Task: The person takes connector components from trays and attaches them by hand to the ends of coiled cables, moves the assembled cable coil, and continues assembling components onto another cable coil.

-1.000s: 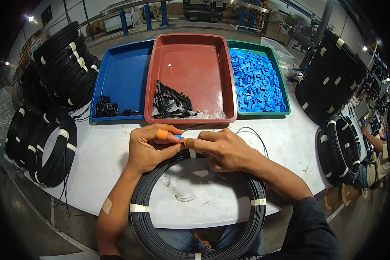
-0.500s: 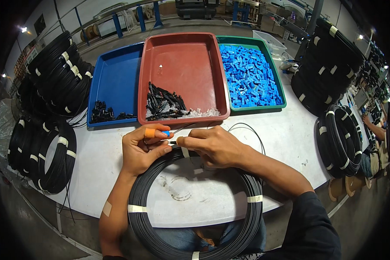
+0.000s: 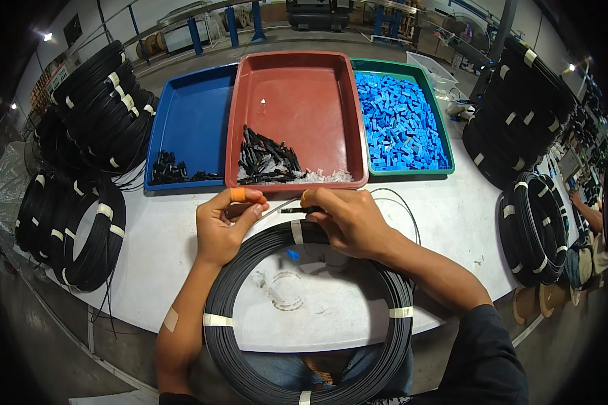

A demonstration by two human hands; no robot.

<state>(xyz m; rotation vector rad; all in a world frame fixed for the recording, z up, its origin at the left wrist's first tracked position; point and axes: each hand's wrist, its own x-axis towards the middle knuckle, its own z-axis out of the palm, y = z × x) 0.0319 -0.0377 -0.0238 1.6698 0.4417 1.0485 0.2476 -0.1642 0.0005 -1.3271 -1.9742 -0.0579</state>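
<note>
My left hand (image 3: 226,226) has an orange finger cover and its thumb and forefinger are pinched on a thin grey cable (image 3: 281,206). Beside it, my right hand (image 3: 350,221) grips a small black connector (image 3: 294,210) that points left. Both hands are above the far side of a large coil of black cable (image 3: 217,290), bound with pale tape and resting partly over the table's near edge. Within the ring, a small blue clip (image 3: 292,255) shows against the white tabletop, apart from both hands. A loop of thin cable (image 3: 410,214) curves out to the right of my right hand.
Ahead stand a blue tray (image 3: 189,128) with black connectors, a red tray (image 3: 300,101) with black parts and whitish bits, and a green tray (image 3: 450,162) full of blue clips. Cable coils are stacked at left (image 3: 101,115) and right (image 3: 520,115).
The blue clip has left my left fingers and now shows inside the coil. My right hand has drawn the black connector a little away to the right.
</note>
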